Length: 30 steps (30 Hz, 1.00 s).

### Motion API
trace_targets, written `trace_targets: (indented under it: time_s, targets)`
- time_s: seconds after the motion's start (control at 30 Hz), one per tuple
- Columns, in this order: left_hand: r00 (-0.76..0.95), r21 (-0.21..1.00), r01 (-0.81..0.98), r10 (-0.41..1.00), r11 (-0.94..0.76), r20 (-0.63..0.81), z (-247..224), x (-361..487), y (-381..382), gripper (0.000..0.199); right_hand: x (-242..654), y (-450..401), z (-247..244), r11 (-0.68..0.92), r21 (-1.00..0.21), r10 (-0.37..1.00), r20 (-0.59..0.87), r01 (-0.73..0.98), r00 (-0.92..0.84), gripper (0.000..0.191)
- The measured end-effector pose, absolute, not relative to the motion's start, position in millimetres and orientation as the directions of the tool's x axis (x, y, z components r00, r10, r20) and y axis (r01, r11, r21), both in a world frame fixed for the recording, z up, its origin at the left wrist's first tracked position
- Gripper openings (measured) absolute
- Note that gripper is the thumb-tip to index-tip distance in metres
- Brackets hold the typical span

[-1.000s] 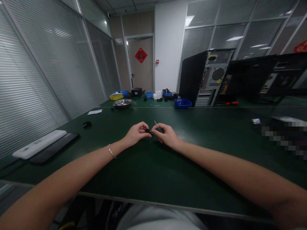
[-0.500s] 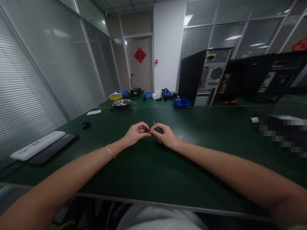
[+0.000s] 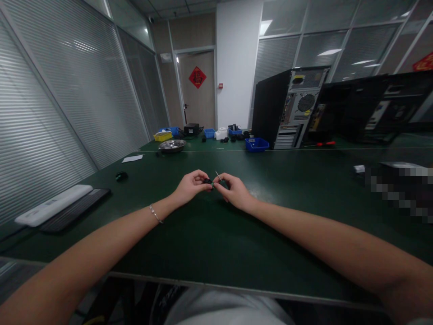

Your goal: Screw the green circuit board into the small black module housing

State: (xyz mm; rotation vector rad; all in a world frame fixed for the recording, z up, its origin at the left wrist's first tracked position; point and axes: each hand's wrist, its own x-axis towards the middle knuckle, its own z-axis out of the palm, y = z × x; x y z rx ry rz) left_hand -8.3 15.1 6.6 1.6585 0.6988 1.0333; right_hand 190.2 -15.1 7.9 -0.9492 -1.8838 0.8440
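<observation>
Above the green table [image 3: 216, 253], my two hands meet at the fingertips. My left hand [image 3: 191, 187] is closed in a pinch on a small black part [image 3: 207, 181], whose kind is too small to make out. Close against it, my right hand [image 3: 234, 192] has its thumb and forefinger pinched together. A thin metal rod [image 3: 218, 176] sticks up and to the left from between the right fingers; its other end is hidden in the hand. A trace of green shows where the fingertips come together.
A keyboard [image 3: 76, 210], a white slab [image 3: 54, 205] and a mouse [image 3: 121, 176] lie on the left. Farther back are a shiny metal dish [image 3: 172, 146], a blue bin [image 3: 256, 145] and a tall computer tower [image 3: 274, 108]. A red-handled tool [image 3: 325, 144] lies beside the tower.
The left fingers have shifted up slightly and turned the small part, so more of its black side shows. The right hand and the rod are almost unmoved.
</observation>
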Motion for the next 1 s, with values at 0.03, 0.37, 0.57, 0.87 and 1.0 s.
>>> trace_targets:
  time_s: [0.03,0.37,0.57,0.87,1.0]
  targets:
    - [0.461,0.949,-0.04,0.837,-0.311,0.294,6.3,-8.3,15.4,0.031,190.2,-15.6,8.2,0.49,-0.823,0.852,0.383,0.289,-0.357,0.017]
    - [0.439,0.956,-0.058,0.852,-0.289,0.284,9.5,-4.9,11.4,0.031,188.6,-13.2,4.0,0.488,-0.814,0.862,0.393,0.316,-0.32,0.017]
    - [0.484,0.961,-0.07,0.833,-0.267,0.267,8.6,-4.6,10.2,0.03,188.0,-12.0,2.2,0.482,-0.819,0.865,0.388,0.313,-0.317,0.017]
    - [0.521,0.972,-0.233,0.841,-0.027,0.149,7.1,-8.9,16.4,0.016,189.3,-10.4,2.4,0.514,-0.813,0.849,0.439,0.274,-0.293,0.022]
    - [0.569,0.974,-0.223,0.816,0.034,0.102,6.1,-10.3,16.7,0.034,188.8,-10.4,1.2,0.5,-0.83,0.855,0.425,0.249,-0.299,0.023]
